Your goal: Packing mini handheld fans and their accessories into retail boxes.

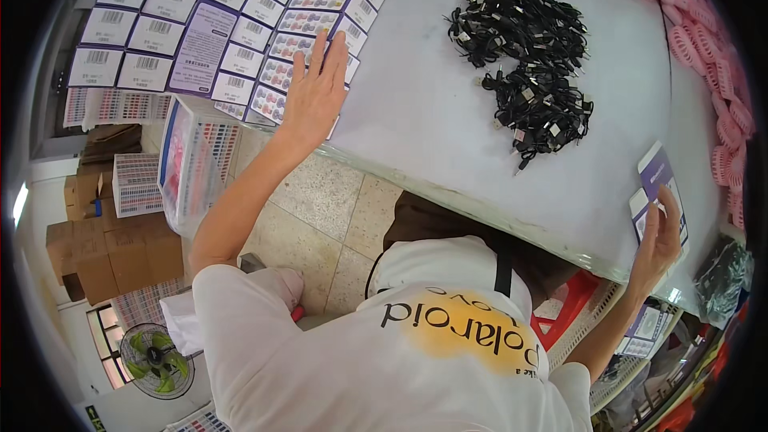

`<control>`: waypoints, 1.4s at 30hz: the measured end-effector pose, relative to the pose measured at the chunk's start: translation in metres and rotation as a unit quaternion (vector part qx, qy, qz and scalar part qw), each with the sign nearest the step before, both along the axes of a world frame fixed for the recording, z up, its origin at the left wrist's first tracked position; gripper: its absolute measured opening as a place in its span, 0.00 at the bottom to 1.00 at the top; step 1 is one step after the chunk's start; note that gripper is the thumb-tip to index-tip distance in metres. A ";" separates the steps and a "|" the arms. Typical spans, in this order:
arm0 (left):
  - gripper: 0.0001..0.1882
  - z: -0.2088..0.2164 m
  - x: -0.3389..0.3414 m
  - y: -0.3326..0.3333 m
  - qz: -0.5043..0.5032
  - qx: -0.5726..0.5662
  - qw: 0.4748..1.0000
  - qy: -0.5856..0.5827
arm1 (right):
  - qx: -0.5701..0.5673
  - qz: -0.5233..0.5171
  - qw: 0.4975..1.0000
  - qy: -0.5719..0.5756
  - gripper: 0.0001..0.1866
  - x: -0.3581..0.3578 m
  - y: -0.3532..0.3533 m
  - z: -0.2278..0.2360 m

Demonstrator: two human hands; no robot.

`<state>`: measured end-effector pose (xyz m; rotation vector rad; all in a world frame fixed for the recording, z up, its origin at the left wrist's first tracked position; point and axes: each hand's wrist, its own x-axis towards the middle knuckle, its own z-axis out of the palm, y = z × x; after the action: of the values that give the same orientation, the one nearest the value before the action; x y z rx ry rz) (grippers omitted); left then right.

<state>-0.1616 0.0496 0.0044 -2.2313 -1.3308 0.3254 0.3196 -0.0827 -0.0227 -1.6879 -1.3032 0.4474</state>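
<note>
My left hand (314, 106) lies with its fingers stretched out on the right edge of a block of small purple-and-white boxes (168, 36), packed in rows at the table's left end. One box in the block shows a plain purple face. At the right end of the table my right hand (659, 242) is closed on a small purple-and-white carton (658, 172), whose purple flap stands up. Part of the carton is behind the fingers. Between the hands lies a heap of black USB cables (544, 36) with silver plugs.
Pink plastic rings or fan covers (704, 52) line the far right of the table (408, 124). A basket (596, 344) and a red stool (570, 304) are below right. Plastic bins (180, 160), brown cartons (120, 248) and a standing fan (158, 360) are at left.
</note>
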 end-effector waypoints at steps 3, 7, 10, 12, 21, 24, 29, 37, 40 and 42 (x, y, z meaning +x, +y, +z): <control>0.33 0.001 0.009 0.005 -0.005 -0.010 1.000 -0.023 | 0.011 -0.033 0.999 0.007 0.16 0.023 -0.008 -0.004; 0.39 -0.022 0.006 0.022 0.041 -0.003 0.995 -0.090 | 0.025 -0.068 0.997 -0.025 0.17 0.056 -0.026 -0.011; 0.43 0.010 0.075 0.002 -0.021 -0.052 0.988 -0.146 | -0.005 -0.137 0.982 -0.128 0.17 0.039 -0.016 0.007; 0.46 0.026 0.140 0.000 -0.160 -0.134 0.945 -0.250 | -0.028 -0.168 0.968 -0.184 0.19 0.046 -0.023 0.011; 0.56 -0.024 0.414 -0.025 -0.460 -0.262 0.821 -0.216 | -0.142 -0.264 0.944 -0.140 0.24 0.079 -0.070 -0.013; 0.57 -0.034 0.448 -0.024 -0.457 -0.308 0.811 -0.195 | -0.110 -0.272 0.948 -0.128 0.26 0.081 -0.072 -0.018; 0.56 -0.028 0.461 -0.022 -0.451 -0.352 0.805 -0.156 | -0.099 -0.309 0.942 -0.091 0.28 0.092 -0.082 -0.020; 0.55 -0.008 0.405 -0.017 -0.437 -0.297 0.801 -0.281 | 0.109 -0.219 0.931 0.270 0.28 0.080 -0.073 0.006; 0.57 0.000 0.388 -0.029 -0.428 -0.376 0.760 -0.313 | 0.134 -0.172 0.925 0.310 0.31 0.062 -0.068 0.019; 0.58 0.009 0.364 -0.031 -0.402 -0.363 0.773 -0.331 | 0.140 -0.147 0.921 0.332 0.32 0.049 -0.061 0.031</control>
<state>0.2021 0.0182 0.0138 -3.5336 -0.3329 -0.3847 0.3685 -0.1438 0.0078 -1.2906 -0.5723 0.5592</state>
